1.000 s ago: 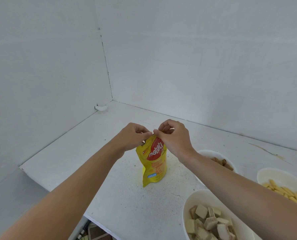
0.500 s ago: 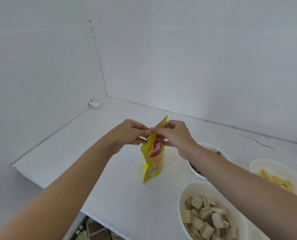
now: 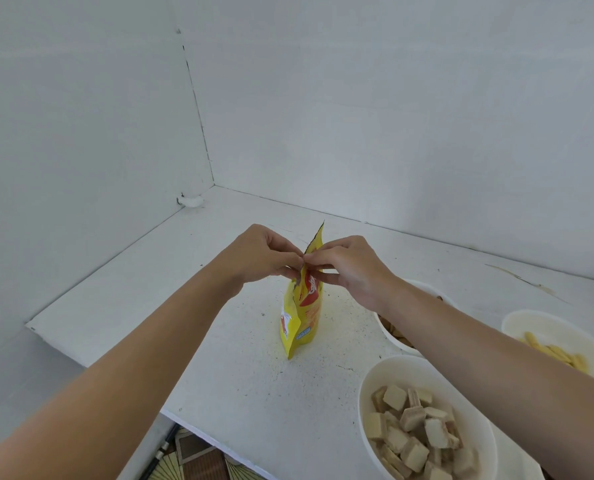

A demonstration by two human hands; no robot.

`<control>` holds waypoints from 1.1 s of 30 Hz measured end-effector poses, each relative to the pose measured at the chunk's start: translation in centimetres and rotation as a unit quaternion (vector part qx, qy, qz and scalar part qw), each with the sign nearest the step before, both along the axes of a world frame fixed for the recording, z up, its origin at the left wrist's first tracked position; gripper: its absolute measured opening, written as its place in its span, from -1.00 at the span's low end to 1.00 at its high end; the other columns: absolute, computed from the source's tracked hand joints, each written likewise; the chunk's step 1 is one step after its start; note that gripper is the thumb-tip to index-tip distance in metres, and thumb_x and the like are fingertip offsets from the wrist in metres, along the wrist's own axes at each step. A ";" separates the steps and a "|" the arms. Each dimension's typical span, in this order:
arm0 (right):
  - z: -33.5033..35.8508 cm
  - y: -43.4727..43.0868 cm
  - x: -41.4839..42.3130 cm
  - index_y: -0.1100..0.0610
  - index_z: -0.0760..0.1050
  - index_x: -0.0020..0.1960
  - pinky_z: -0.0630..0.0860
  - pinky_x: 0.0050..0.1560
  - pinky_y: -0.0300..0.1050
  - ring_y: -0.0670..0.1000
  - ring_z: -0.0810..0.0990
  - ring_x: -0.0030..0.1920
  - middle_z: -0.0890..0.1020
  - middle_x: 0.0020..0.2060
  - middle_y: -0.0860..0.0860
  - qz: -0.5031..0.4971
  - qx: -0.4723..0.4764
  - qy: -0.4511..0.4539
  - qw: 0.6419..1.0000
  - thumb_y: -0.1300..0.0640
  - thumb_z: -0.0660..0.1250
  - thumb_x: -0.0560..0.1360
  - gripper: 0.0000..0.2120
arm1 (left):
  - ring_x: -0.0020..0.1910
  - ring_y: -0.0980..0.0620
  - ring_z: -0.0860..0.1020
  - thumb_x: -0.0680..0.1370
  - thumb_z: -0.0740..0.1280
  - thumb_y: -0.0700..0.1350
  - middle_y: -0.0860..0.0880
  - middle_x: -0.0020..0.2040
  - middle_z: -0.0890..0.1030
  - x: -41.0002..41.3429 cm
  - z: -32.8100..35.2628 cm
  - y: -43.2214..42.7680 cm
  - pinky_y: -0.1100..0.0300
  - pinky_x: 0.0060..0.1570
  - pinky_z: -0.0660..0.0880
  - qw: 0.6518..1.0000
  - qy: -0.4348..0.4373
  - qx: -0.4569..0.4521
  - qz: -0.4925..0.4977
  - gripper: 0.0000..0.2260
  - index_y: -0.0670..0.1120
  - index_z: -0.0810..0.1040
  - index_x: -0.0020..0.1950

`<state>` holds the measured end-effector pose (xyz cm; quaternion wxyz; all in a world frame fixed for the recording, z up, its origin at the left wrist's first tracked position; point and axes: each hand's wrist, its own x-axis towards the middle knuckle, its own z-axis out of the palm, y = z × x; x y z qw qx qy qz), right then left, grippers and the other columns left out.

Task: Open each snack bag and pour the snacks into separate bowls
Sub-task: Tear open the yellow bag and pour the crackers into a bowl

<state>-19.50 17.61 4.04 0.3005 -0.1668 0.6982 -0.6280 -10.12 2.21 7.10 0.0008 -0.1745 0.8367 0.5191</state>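
On the white tabletop [image 3: 171,306], three white bowls sit to the person's right. The nearest bowl [image 3: 427,372] holds wafer cubes and the far-right bowl [image 3: 537,323] holds yellow sticks. A third bowl [image 3: 392,342] is mostly hidden under the right forearm, with brownish contents.

The yellow snack bag [image 3: 302,313] stands upright on the table, left of the bowls and well apart from the wafer bowl.

Left hand [image 3: 261,258] and right hand [image 3: 351,268] meet at the bag's top edge. The fingers of each are curled, pinching the film between thumb and fingertips [image 3: 297,263]. One serrated corner [image 3: 318,237] sticks up above the pinch.

Risks, as judged:
- A sudden tear could run down the side seam and spill contents onto the table, because only the top edge is held.
- The bag rests on a narrow base, so a sideways pull may tip it.
- The right forearm hangs just over the third bowl, and a jerk could knock it.
- No empty bowl is visible, so pouring into a filled one would mix snacks.
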 end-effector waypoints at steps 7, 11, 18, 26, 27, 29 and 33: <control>-0.4 -0.9 -0.1 0.44 0.62 -0.16 0.63 0.12 0.18 0.33 0.67 0.02 0.64 -0.08 0.42 -0.010 0.036 0.054 0.998 0.29 0.39 0.37 -0.82 | -0.17 0.00 0.75 0.46 0.47 -0.27 -0.15 -0.20 0.75 0.0 0.1 0.5 0.04 0.33 0.47 1.000 0.012 -0.006 0.022 -0.92 -0.23 0.75 -0.09; -0.5 -1.0 0.0 0.37 0.66 -0.16 0.63 0.13 0.17 0.28 0.67 0.03 0.68 -0.10 0.34 -0.003 0.041 0.070 0.997 0.29 0.38 0.42 -0.86 | -0.17 0.00 0.75 0.47 0.47 -0.23 -0.16 -0.21 0.75 -0.4 0.2 0.7 0.21 0.11 0.50 0.999 -0.006 -0.014 0.030 -0.90 -0.26 0.74 -0.14; 0.2 -0.8 -0.1 0.49 0.60 -0.11 0.65 0.11 0.00 0.16 0.69 -0.06 0.68 -0.13 0.33 0.036 0.015 0.047 0.998 0.37 0.32 0.47 -0.84 | -0.24 -0.13 0.74 0.56 0.33 -0.24 -0.18 -0.26 0.72 -0.5 0.4 0.7 0.27 -0.09 0.66 0.999 -0.048 0.007 -0.003 -0.80 -0.24 0.71 -0.18; 0.4 -1.3 -0.4 0.53 0.54 -0.19 0.65 0.11 0.08 0.18 0.72 -0.15 0.66 -0.16 0.39 0.012 0.056 0.083 0.995 0.32 0.33 0.44 -0.78 | -0.39 0.17 0.64 0.57 0.31 -0.22 -0.02 -0.40 0.66 -0.5 -0.2 0.2 0.34 -0.11 0.54 0.999 -0.016 -0.029 0.016 -0.75 -0.22 0.65 -0.28; 0.4 -1.2 -0.6 0.56 0.51 -0.18 0.64 0.12 0.10 0.17 0.71 -0.17 0.65 -0.13 0.42 0.006 0.056 0.080 0.995 0.32 0.34 0.43 -0.76 | -0.43 0.20 0.62 0.57 0.31 -0.23 0.01 -0.45 0.62 -0.4 -0.1 0.1 0.35 -0.14 0.50 0.999 -0.012 -0.039 0.027 -0.73 -0.21 0.61 -0.33; 0.5 -1.0 -0.9 0.58 0.48 -0.16 0.66 0.09 0.03 0.11 0.70 -0.21 0.64 -0.12 0.43 0.000 0.045 0.063 0.997 0.33 0.34 0.43 -0.75 | -0.34 0.09 0.69 0.56 0.30 -0.23 -0.04 -0.46 0.52 -0.4 -0.1 -0.2 0.31 -0.08 0.49 0.998 0.002 -0.031 0.053 -0.70 -0.20 0.50 -0.38; 0.9 -1.1 -0.5 0.50 0.55 -0.14 0.68 -0.04 -0.07 0.03 0.69 -0.25 0.70 -0.20 0.29 0.002 0.059 0.085 0.995 0.28 0.34 0.44 -0.78 | -0.21 -0.02 0.74 0.55 0.29 -0.19 -0.11 -0.45 0.48 -0.5 -0.2 -0.3 0.25 -0.05 0.47 0.998 -0.009 -0.042 0.042 -0.67 -0.14 0.42 -0.43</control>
